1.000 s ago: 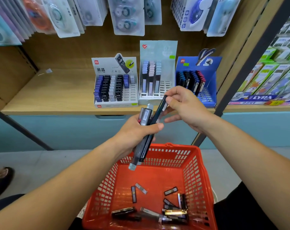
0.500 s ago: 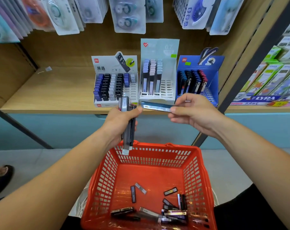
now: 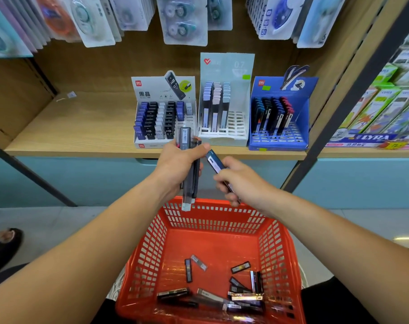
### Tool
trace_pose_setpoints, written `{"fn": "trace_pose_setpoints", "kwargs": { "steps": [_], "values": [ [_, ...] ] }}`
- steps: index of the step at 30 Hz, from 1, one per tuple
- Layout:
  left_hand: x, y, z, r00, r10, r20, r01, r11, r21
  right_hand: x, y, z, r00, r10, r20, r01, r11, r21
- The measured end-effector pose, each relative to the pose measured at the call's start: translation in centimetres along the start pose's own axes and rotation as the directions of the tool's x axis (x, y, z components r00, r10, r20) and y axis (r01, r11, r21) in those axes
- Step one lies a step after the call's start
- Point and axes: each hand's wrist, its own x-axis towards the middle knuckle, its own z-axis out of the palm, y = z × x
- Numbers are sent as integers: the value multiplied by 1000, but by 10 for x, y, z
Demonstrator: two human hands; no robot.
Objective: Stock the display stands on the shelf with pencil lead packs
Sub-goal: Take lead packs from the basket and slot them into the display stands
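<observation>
— At the fingertips, report.
— Right hand [image 3: 240,181] fingers curl round one blue lead pack [image 3: 213,160], gripping its lower half. Left hand [image 3: 175,164] grips a bundle of long packs [image 3: 189,176], thumb across them, above the red basket [image 3: 212,204].
— Handling?
— Judged light, rigid, slick plastic, contents likely brittle. Pinch the flat sides at mid-length, leaving the slot end free.
— Destination?
— Display stands [image 3: 224,133] on the shelf [image 3: 70,127], just beyond the hands. Loose packs [image 3: 245,296] lie in the basket.
</observation>
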Motion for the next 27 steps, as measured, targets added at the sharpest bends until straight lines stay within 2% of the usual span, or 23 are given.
{"fn": "trace_pose_setpoints", "kwargs": {
  "steps": [5, 11, 16, 22, 27],
  "values": [
    [9, 6, -4, 981, 14, -193, -28, 997, -70, -6, 4, 19, 985, -172, 16, 172, 962, -214],
    [12, 2, 6, 959, 32, -283, -60, 994, -89, 3, 8, 29, 950, -250, -185, 188, 937, -296],
    [13, 1, 7, 954, 31, -298, -65, 993, -103, 6, 9, 30, 920, -308, -244, 198, 900, -388],
    [19, 3, -6, 954, 35, -298, -62, 995, -80, 7, 15, 26, 945, -295, -142, 227, 902, -367],
    [28, 15, -29, 937, 8, -348, -40, 996, -86, 4, 20, 11, 959, -274, -76, 217, 878, -427]
  ]
}}
